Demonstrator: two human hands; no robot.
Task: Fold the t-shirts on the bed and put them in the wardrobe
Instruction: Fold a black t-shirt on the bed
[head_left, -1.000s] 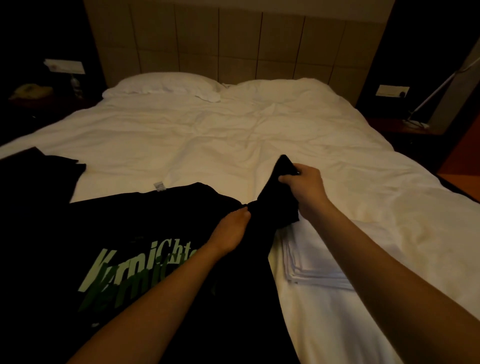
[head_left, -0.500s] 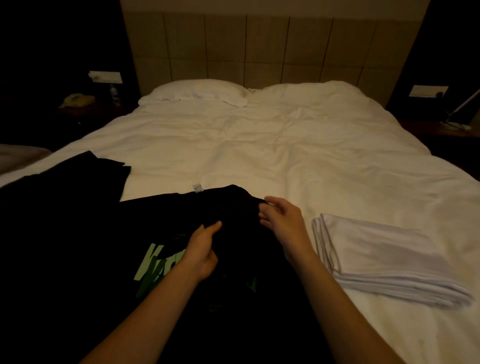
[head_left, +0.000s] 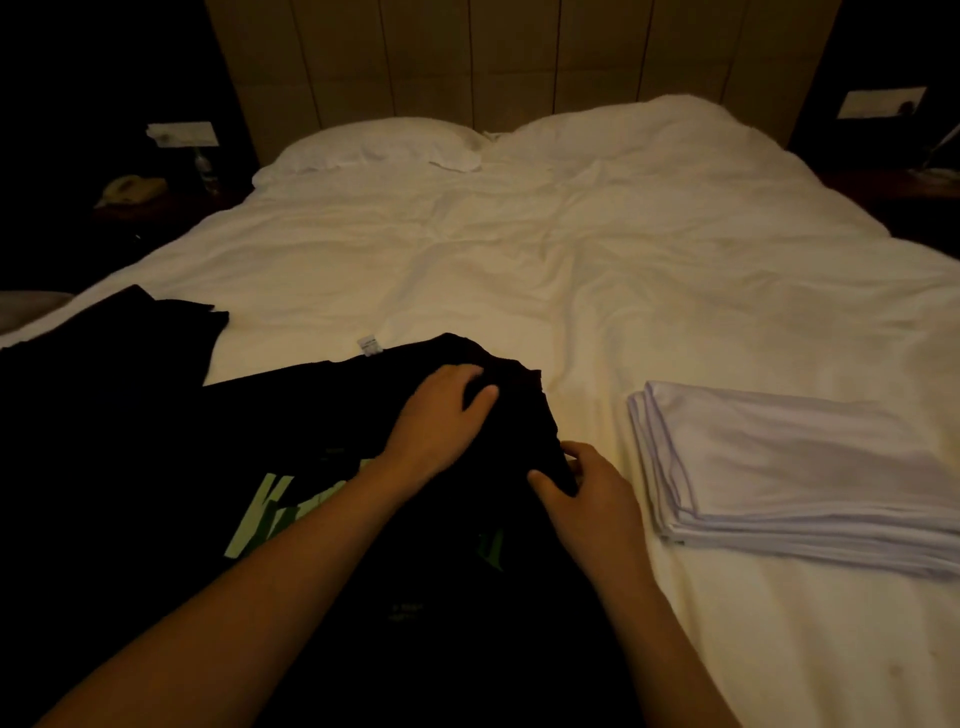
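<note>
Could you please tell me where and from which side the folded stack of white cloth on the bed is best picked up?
Probably the folded stack of white cloth is best taken at its left end, where the layered fold edges line up facing the right hand. Coming from that side, fingers could slide under all the layers and the thumb press on top, so the stack stays together on the white bed sheet.

Dim, warm yellowish light falls mostly on the white bedding (head_left: 519, 249), brightest at the far middle. Both far corners sink into near black, as does the black t-shirt (head_left: 156, 467) at near left, its folds hardly readable. Soft shadows, no glare. Wide-angle bending shows at the edges; fine detail is soft and grainy.
</note>
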